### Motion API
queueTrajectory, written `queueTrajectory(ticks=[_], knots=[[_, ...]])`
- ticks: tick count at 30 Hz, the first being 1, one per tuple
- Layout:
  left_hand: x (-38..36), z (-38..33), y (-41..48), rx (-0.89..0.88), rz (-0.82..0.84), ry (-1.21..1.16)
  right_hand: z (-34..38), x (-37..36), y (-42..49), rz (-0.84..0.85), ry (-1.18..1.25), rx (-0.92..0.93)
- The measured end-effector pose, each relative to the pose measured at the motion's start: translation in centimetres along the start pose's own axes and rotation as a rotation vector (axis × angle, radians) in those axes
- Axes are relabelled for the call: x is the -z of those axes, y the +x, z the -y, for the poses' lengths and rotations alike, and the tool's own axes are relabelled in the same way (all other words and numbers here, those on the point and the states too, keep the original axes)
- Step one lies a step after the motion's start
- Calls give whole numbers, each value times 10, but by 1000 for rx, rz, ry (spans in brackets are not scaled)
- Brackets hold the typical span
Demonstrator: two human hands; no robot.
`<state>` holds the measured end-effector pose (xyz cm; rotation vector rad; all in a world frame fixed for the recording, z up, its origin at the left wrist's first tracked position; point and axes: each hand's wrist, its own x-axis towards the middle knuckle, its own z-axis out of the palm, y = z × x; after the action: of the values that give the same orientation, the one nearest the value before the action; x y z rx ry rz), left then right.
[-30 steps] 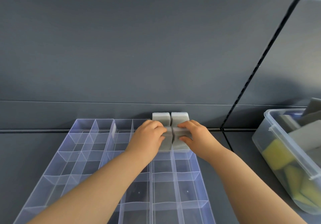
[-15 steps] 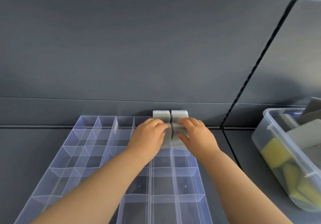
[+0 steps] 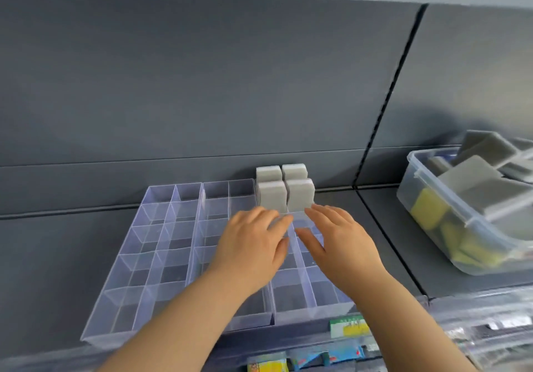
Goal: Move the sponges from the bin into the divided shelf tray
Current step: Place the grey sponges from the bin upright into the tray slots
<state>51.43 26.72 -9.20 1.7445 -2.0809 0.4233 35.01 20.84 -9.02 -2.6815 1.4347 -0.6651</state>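
Both empty, fingers spread: left hand [image 3: 253, 244] & right hand [image 3: 340, 241] hover over the clear divided plastic tray [image 3: 150, 244]. Four grey rectangular sponges [image 3: 300, 195] stand just past the fingertips, so this batch looks placed. Next, prob.: reach right to the clear plastic bin [image 3: 418, 198]. Its far side is cut off and blurry, so can't count what's left.

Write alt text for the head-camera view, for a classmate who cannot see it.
An open left hand and right hand, both empty, hover over a clear divided tray on a dark grey shelf, just short of four grey sponges standing upright in its far right compartments. A clear bin of grey and yellow sponges sits to the right.
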Motion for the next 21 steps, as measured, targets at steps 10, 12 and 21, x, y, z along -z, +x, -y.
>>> queueTrajectory(ticks=[10,12,21], knots=[[37,-35,-106,-119,130,-123,48,12,-146,92,-4,-210],[34,-51,-115,-127,159,-178,42,14,-177,112,5,-282],[15,-141,-80,-162,154,-291,-50,83,-267,42,23,-619]])
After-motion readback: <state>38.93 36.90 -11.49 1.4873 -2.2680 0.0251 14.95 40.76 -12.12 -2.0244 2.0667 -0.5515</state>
